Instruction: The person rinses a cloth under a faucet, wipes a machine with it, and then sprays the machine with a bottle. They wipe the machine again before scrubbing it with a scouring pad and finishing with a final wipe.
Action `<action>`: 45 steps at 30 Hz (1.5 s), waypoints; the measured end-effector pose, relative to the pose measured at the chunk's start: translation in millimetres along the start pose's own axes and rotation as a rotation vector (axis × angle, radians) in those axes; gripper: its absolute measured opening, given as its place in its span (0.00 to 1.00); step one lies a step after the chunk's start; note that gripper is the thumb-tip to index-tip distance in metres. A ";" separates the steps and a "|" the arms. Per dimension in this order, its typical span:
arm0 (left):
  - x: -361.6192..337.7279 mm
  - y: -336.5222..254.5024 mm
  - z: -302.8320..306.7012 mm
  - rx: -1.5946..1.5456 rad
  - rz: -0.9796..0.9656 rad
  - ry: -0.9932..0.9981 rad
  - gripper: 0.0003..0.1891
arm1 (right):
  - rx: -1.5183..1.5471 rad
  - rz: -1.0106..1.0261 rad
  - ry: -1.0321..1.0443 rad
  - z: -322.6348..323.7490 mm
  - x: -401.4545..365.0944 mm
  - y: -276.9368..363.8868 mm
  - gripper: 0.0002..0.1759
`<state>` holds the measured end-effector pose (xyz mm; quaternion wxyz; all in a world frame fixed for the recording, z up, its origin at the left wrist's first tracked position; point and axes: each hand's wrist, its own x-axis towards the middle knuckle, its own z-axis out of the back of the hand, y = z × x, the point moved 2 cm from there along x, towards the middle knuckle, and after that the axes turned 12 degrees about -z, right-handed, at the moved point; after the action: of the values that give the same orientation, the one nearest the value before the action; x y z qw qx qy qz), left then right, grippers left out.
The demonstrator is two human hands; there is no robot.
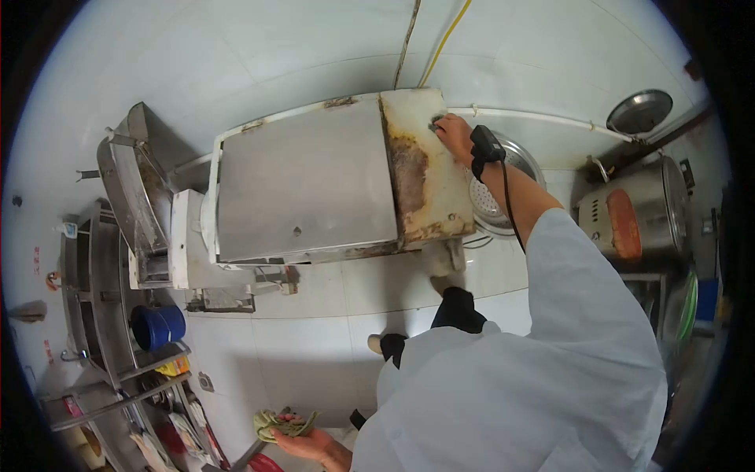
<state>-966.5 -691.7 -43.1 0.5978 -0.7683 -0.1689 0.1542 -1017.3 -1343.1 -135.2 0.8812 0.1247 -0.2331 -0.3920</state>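
At the bottom, my left hand (pixel 309 446) is closed around a crumpled greenish cloth (pixel 287 423) with some pink on it. My right arm reaches out over a large white machine (pixel 440 185) with rust stains and a flat metal cover (pixel 307 177). At the machine's far corner, my right hand (pixel 454 134) has its fingers closed on a small dark knob (pixel 435 122). A small black device on a strap, with a cable, sits on the right wrist.
A perforated metal steamer tray (pixel 487 200) lies beside the machine. On the right stands a big steel pot (pixel 635 208), with a round lid (pixel 641 112) on the wall. Metal shelving (pixel 110 315) and a blue bucket (pixel 157 326) are at left.
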 end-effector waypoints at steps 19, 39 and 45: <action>-148.6 -18.3 -52.5 0.066 -0.088 -0.050 0.16 | 0.047 0.184 0.014 -8.2 1.2 -9.9 0.10; -173.8 1.6 -93.7 -0.079 -0.072 0.072 0.15 | 1.461 -0.474 0.821 174.7 18.1 -3.7 0.11; -203.7 4.8 -141.0 -0.160 -0.003 0.456 0.36 | 1.268 -0.374 0.347 332.2 18.6 -106.0 0.07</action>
<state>-1086.7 -905.4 -7.1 0.5580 -0.8279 -0.0423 -0.0383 -1242.5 -1439.4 113.7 0.5799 0.7160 -0.2477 -0.2997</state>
